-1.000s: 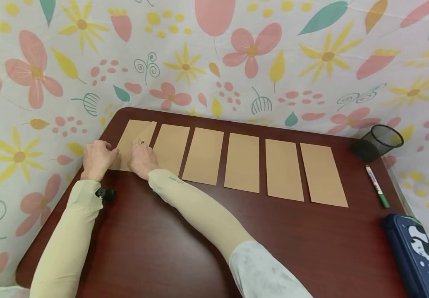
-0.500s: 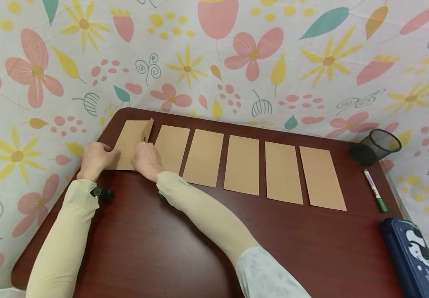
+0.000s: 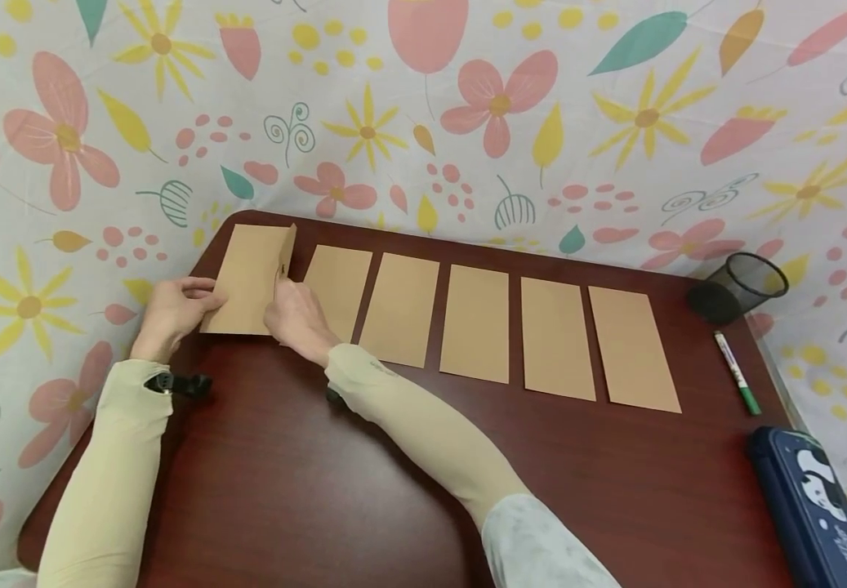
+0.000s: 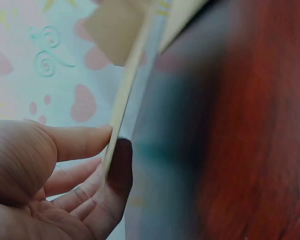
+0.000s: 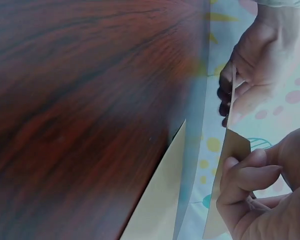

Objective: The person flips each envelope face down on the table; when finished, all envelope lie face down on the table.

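Observation:
A brown paper envelope point(image 3: 247, 282) is at the far left end of a row of similar ones. Along its right long side a flap point(image 3: 287, 249) stands raised, with a small dark mark on it. My left hand point(image 3: 173, 314) pinches the envelope's left edge, thumb on one face and fingers on the other in the left wrist view. With curled fingers, my right hand point(image 3: 300, 320) grips the flap side; in the right wrist view its thumb and fingers pinch the paper point(image 5: 238, 145). Both wrist views show the envelope edge-on, off the table. My right hand partly hides a neighbouring envelope point(image 3: 342, 282).
Several more brown envelopes point(image 3: 476, 322) lie flat in a row to the right on the dark red table point(image 3: 394, 457). Further right are a black mesh pen cup point(image 3: 735, 286) lying on its side, a green-capped marker point(image 3: 737, 371) and a blue pencil case point(image 3: 820, 506). Flowered cloth point(image 3: 394, 106) hangs behind.
The left envelope's right side has opened into a raised flap, and the envelope has come up slightly. Both hands have shifted apart a little, the left leftward and the right rightward.

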